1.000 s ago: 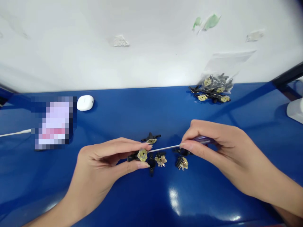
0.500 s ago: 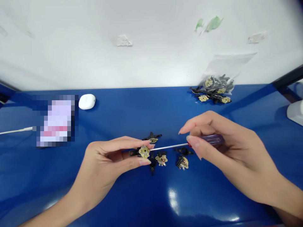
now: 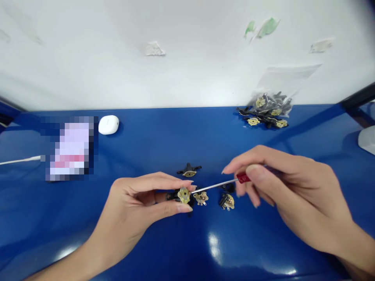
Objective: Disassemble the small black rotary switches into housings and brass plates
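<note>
Right hand [image 3: 295,195] shifted back along screwdriver [image 3: 216,185], left hand [image 3: 137,199] pinching brass-faced component [image 3: 184,195]

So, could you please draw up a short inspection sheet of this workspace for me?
Surface: glossy blue table, with glare near the front.
Job's things: small black-and-brass component in hand; three more on the table; others in and beside a clear plastic bag.
Hands: left hand pinches the component; right hand holds a screwdriver, its tip at the component.
Clutter: white oval case; pixelated rectangular item.
Cables: one white cable, at the left edge.
Surroundings: white wall with peeling patches.
</note>
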